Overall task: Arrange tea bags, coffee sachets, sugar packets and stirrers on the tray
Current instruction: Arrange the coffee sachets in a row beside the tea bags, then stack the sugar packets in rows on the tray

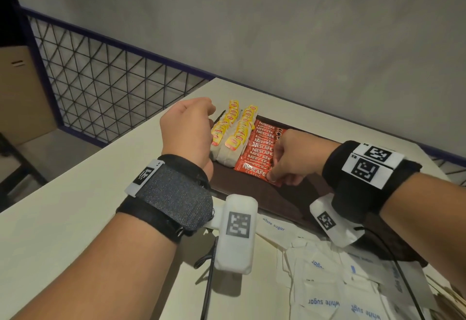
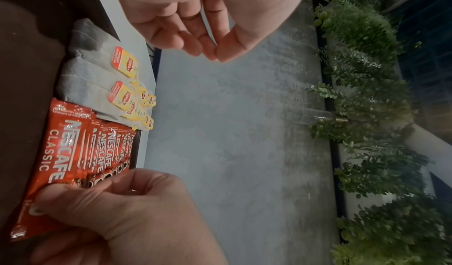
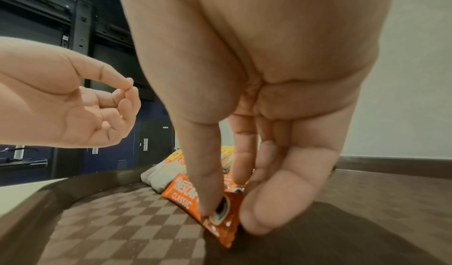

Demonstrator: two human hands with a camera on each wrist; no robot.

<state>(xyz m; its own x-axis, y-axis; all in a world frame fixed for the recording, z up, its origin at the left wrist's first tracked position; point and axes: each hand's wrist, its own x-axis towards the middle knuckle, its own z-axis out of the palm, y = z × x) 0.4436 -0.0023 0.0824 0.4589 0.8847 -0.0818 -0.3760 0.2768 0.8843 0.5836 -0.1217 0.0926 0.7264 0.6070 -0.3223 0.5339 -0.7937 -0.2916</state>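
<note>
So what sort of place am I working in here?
Probably a hotel or office refreshment counter: a brown tray holding tea bags and Nescafe sachets on a white table, with white sugar packets loose nearby.

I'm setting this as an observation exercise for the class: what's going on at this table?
A person is laying out hot-drink supplies on a dark tray. Their right hand pinches the nearest red coffee sachet, at the front of an overlapping row. The left hand hovers empty, fingers curled, beside two rows of tea bags. White sugar packets lie off the tray, loose on the table.
</note>
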